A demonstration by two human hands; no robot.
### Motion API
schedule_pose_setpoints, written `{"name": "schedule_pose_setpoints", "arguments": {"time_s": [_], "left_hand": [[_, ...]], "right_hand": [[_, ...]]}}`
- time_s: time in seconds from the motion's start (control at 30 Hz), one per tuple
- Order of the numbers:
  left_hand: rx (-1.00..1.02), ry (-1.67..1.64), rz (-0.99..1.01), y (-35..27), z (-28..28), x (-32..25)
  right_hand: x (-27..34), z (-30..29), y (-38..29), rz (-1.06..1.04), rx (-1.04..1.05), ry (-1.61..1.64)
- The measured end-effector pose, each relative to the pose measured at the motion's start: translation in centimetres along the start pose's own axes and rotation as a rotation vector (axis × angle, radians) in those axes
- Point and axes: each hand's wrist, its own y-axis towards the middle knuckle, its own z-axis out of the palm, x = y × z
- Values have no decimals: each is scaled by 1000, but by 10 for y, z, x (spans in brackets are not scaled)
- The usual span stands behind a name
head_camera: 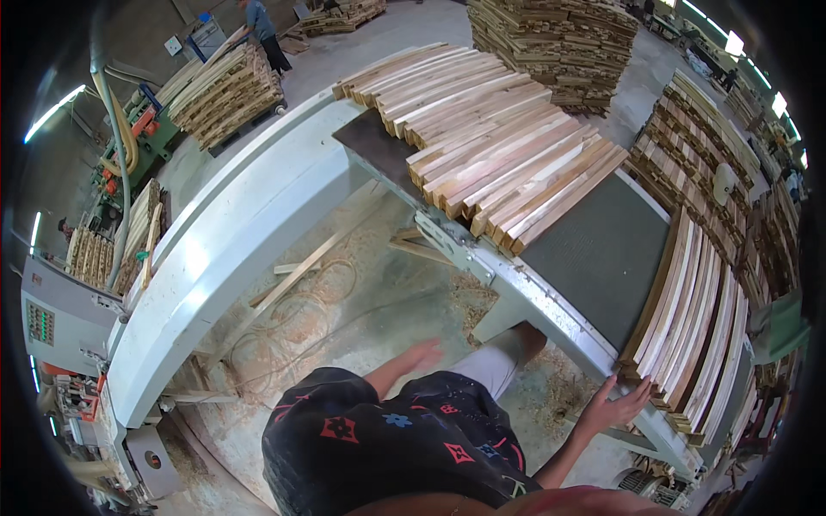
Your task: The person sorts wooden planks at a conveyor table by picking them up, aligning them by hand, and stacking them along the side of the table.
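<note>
My right hand is at the near metal rail of a belt conveyor. Its fingers are spread and touch or nearly touch the ends of a row of wooden strips laid side by side on the dark belt. A larger row of wooden strips lies further along, with uneven ends toward me and some strips stacked. Bare belt shows between the two rows. Slightly blurred, my left hand hangs beside my leg above the floor, fingers extended and holding nothing.
A curved-looking pale metal beam runs left to a control cabinet. Loose cables, a long board and wood shavings lie on the floor. Tall timber stacks stand beyond. A person works at the far left.
</note>
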Motion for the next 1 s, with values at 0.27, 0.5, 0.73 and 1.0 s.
{"name": "schedule_pose_setpoints", "arguments": {"time_s": [0.27,0.5,0.73,1.0], "left_hand": [[-466,567,-467,-17,-239,147],[-538,48,272,18,-211,31],[4,77,423,-75,-308,-243],[-731,-279,842,-122,-461,-364]], "right_hand": [[103,4,3,114,-81,118],[207,127,78,38,470,637],[365,190,126,9,603,123],[416,202,144,209,593,-170]]}}
